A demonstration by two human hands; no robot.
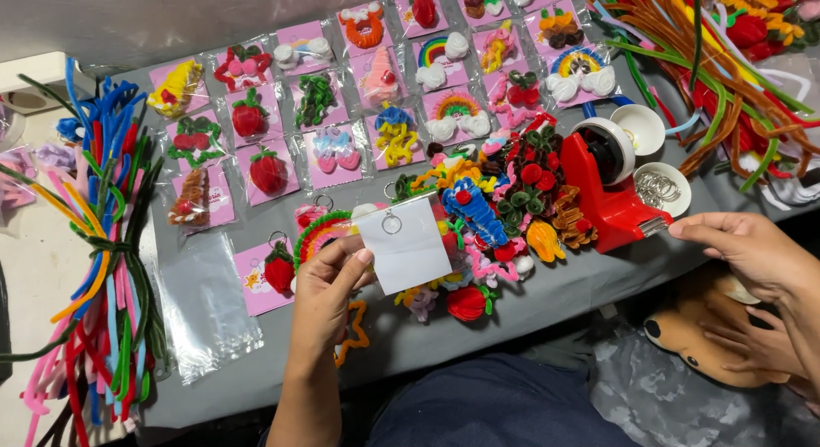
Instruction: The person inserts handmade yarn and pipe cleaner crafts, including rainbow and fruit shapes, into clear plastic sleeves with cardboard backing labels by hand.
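The white card with its key ring is pinched in the left hand above the grey table. Many packed charms are laid out; loose ones remain. The right hand, fingers together, is held at the red tape dispenser.

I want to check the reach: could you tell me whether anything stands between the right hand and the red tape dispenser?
Nothing visible does. The right hand has its fingertips right at the front edge of the red tape dispenser, with only bare grey table below.
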